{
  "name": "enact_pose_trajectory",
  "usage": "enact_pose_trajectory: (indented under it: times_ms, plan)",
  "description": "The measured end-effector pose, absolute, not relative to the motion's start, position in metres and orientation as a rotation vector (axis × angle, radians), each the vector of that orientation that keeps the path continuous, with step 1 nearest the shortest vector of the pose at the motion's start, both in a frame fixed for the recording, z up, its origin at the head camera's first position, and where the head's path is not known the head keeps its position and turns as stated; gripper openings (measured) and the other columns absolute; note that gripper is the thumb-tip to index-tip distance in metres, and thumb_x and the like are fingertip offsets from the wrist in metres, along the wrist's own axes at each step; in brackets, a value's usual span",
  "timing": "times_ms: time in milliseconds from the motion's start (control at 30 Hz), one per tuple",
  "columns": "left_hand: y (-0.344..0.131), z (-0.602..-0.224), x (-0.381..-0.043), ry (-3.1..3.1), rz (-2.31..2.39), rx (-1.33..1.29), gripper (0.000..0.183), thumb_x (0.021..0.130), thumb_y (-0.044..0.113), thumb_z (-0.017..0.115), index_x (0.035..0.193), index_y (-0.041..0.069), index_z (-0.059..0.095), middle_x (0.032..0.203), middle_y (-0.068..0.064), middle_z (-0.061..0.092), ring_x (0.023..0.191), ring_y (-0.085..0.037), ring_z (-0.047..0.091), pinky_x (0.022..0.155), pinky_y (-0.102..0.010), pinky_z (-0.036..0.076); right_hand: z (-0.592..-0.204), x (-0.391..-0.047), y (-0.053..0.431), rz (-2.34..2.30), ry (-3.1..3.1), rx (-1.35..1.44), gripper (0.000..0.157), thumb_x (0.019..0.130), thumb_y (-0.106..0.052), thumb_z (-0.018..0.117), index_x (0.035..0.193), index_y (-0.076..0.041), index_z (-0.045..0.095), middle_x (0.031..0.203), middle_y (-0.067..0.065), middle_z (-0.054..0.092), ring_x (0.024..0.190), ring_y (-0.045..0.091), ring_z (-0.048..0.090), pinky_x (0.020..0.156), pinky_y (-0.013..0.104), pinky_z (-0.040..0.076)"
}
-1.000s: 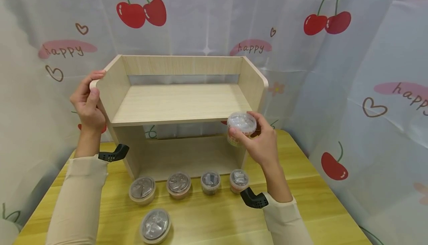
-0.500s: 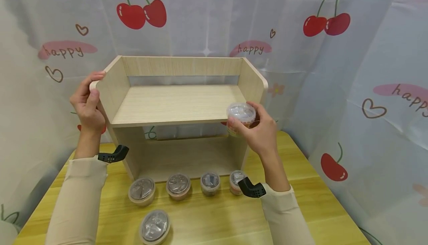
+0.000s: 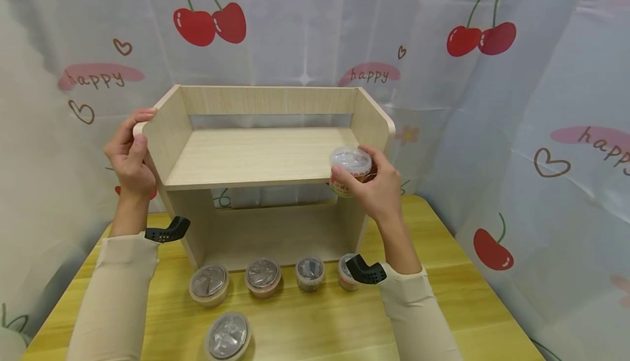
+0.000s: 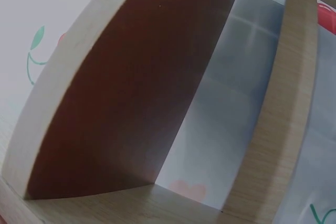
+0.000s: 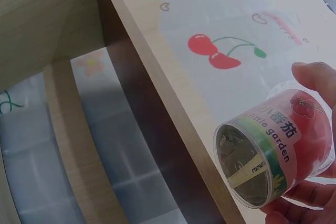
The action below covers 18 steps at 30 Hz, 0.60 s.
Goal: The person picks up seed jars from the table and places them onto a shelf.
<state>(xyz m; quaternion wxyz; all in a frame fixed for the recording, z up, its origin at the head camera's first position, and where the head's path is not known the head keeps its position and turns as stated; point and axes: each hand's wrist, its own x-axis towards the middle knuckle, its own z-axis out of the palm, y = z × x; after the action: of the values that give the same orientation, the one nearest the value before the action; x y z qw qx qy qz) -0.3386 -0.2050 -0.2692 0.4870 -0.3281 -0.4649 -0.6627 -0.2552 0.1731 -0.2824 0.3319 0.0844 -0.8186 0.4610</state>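
The setting is a staged tabletop recording booth, not a lived-in room: a yellow wooden table (image 3: 458, 273) carrying a small wooden shelf unit (image 3: 266, 156) stands enclosed by hung cherry-print "happy" plastic sheeting (image 3: 517, 104) on three sides.

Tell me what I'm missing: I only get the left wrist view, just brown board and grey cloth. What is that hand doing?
Observer: The left hand grips the top front corner of the left side panel of a wooden shelf unit that stands on a table.
Operator: And the other hand?
Observer: The right hand holds a small clear tub with a red label at the right front edge of the upper shelf.
Operator: Can you read the label?
Observer: The right wrist view shows "little garden" printed on it.
Operator: Any more tubs?
Observer: Five lidded tubs sit on the table in front of the shelf unit; four in a row, one nearer the person.
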Motion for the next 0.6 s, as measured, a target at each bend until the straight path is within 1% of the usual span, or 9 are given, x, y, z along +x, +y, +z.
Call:
enact_pose_trajectory:
  times_ms: [433,600]
  plan:
    - [-0.207,-0.271,-0.340,-1.128,-1.630,-0.820,0.037,0.083,0.001,0.039,0.103,-0.016,0.065,0.107,-0.016,0.070,0.107,-0.027,0.059,0.095,-0.032,0.040,-0.271,-0.260,0.167,1.208,-2.146,0.229,0.068,0.078,-0.035,0.080,0.132,0.000,0.057,0.108,0.016,0.066,0.080,0.025,0.060,0.065,0.026,0.048]
    - [-0.209,-0.273,-0.343,-1.144,-1.624,-0.823,0.037,0.084,0.001,0.039,0.104,-0.015,0.065,0.108,-0.015,0.070,0.107,-0.026,0.059,0.092,-0.030,0.041,-0.268,-0.265,0.166,1.208,-2.142,0.228,0.067,0.078,-0.034,0.080,0.131,0.001,0.058,0.108,0.017,0.066,0.081,0.025,0.061,0.066,0.025,0.048]
